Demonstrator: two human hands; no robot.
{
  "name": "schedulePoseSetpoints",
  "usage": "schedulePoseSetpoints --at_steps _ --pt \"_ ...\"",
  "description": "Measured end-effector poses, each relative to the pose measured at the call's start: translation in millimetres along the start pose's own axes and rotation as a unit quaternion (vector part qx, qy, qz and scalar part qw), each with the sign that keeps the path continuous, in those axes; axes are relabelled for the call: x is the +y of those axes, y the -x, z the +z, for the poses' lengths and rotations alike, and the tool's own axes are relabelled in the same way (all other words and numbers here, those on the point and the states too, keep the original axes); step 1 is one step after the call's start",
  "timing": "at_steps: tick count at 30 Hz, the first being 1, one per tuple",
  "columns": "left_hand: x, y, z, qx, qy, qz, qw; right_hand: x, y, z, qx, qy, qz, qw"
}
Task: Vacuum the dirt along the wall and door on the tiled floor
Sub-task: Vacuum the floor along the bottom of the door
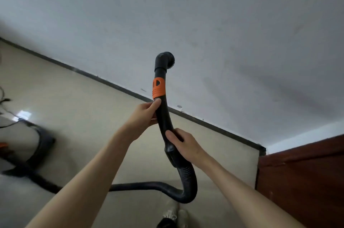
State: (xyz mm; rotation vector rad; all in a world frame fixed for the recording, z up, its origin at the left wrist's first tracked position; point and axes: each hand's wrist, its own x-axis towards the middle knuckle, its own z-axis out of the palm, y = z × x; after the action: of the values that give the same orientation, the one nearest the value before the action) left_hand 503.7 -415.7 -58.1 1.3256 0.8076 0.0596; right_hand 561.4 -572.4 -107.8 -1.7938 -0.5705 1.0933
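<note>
Here, nearest first, all placed against the vacuum wand point(163, 116).
Hose point(188, 181): ribbed, black, loops below the wand's lower end and trails left across the tiled floor point(83, 97).
Right hand point(183, 143): fingers curled round the wand's lower grip.
Left hand point(144, 114): fingers and thumb pinch the wand just under its orange collar point(158, 88).
Brush nozzle point(165, 60): at the wand's top end, raised before the grey wall point(223, 22).
Skirting point(214, 125): dark strip behind the wand.
Door point(307, 172): brown, right of the wand.
</note>
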Motion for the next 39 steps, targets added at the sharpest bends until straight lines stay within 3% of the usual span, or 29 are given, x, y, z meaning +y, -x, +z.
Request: schedulePoseSetpoints --at_steps 2,5,10,16,20,29,39 --pt "10.0 23.5 -30.4 0.034 -0.008 0.018 0.999 -27.9 -0.2 16.0 -0.027 0.022 -0.019 0.999" --pt "22.1 64.1 -76.4 0.138 -0.107 0.039 0.984 -74.5 -0.8 41.7 -0.066 -0.002 -0.041 0.997" --pt "25.6 146.9 -149.2 0.333 -0.298 0.089 0.89 -148.9 -10.4 89.4 -0.103 0.021 -0.093 0.99" --pt "23.1 222.4 -222.8 0.454 -0.403 0.081 0.791 -220.7 -26.6 161.5 -0.156 0.101 -0.193 0.963" --pt "17.7 241.2 -280.6 0.499 -0.433 0.054 0.749 -268.2 -52.6 214.8 -0.197 0.186 -0.239 0.932" --pt "3.5 232.9 -462.2 0.539 -0.397 -0.019 0.742 -367.7 -153.5 365.8 -0.257 0.293 -0.292 0.874" --pt "50.8 209.3 -633.8 0.574 -0.407 -0.034 0.71 -489.7 -250.1 496.7 -0.286 0.27 -0.344 0.853"
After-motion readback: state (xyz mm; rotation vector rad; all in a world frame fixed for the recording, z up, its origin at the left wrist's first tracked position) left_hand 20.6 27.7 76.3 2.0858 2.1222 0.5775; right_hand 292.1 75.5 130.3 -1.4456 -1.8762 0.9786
